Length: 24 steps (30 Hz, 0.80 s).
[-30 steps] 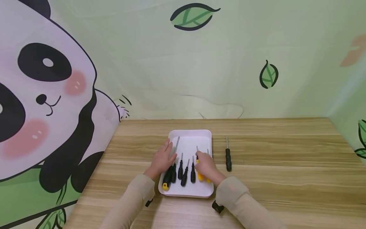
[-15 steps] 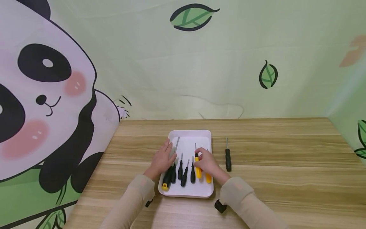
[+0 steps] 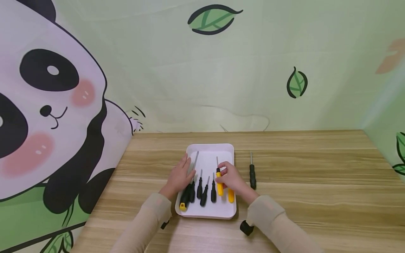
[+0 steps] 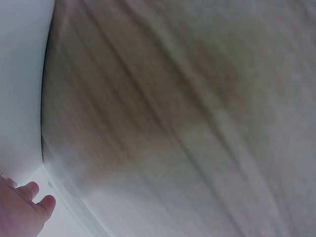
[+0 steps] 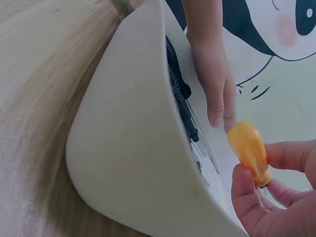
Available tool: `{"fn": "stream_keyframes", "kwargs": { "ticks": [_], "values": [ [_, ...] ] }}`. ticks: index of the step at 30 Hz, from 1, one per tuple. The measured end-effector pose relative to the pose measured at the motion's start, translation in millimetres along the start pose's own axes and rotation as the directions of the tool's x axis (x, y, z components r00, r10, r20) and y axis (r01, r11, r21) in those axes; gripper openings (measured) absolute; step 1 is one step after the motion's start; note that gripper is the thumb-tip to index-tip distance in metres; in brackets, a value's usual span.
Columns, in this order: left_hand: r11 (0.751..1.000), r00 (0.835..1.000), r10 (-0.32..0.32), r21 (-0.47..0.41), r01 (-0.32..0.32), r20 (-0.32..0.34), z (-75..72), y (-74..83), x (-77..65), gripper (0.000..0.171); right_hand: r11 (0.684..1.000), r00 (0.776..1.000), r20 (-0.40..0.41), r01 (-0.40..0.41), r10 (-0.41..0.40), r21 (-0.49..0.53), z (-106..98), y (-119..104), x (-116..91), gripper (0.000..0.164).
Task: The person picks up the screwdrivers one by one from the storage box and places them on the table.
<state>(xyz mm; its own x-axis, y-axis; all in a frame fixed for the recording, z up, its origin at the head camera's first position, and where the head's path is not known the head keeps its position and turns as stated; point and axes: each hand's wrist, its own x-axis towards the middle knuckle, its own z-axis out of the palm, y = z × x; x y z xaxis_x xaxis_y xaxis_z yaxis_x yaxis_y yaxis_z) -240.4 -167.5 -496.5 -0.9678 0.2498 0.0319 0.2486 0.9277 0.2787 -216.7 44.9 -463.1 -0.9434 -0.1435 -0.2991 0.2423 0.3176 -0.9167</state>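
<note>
My right hand [image 3: 232,178] pinches a yellow-handled screwdriver [image 3: 220,186] with a black collar, its thin shaft pointing away from me over the white tray [image 3: 205,211]. In the right wrist view, thumb and fingertips hold the yellow handle [image 5: 248,148] above the tray's rim. My left hand [image 3: 179,177] lies over the tray's left rim with its fingers extended. Under and beside it are a large black screwdriver with a yellow end [image 3: 183,203] and a long-shafted black one [image 3: 192,193]. Several small black screwdrivers [image 3: 204,196] lie in the middle of the tray.
A second yellow-handled screwdriver [image 3: 231,196] lies at the tray's right side, partly covered by my right hand. Right of the tray, a black screwdriver [image 3: 252,177] lies on the wooden table [image 3: 316,196]. A printed cloth [image 3: 177,70] with a panda stands behind the table.
My right hand has lifted the yellow-handled screwdriver up from among the others and shifted slightly right. My left hand has stayed on the tray's left rim.
</note>
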Motion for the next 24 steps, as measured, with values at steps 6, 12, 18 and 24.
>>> {"fn": "stream_keyframes", "kwargs": {
  "ticks": [6, 12, 18, 24],
  "values": [
    [1.000, 1.000, -0.005, -0.005, 0.005, 0.002, 0.6, 0.6, -0.3, 0.060, 0.999, 1.000, 0.007, -0.022, 0.022, 0.045, -5, -1, 1, 0.043],
    [1.000, 1.000, -0.008, 0.001, 0.008, 0.003, 0.3, 0.4, 0.7, 0.060, 0.995, 0.999, 0.009, -0.039, 0.038, 0.086, -12, -2, 1, 0.044],
    [1.000, 1.000, -0.008, 0.001, 0.008, 0.002, -0.9, 1.1, 0.2, 0.060, 0.997, 0.999, 0.011, -0.040, 0.039, 0.072, -22, -4, -3, 0.043],
    [1.000, 1.000, -0.012, -0.002, 0.012, 0.005, 0.3, 0.7, 0.1, 0.061, 0.998, 1.000, 0.006, -0.025, 0.025, 0.054, -34, -4, -6, 0.044]
  ]
}}
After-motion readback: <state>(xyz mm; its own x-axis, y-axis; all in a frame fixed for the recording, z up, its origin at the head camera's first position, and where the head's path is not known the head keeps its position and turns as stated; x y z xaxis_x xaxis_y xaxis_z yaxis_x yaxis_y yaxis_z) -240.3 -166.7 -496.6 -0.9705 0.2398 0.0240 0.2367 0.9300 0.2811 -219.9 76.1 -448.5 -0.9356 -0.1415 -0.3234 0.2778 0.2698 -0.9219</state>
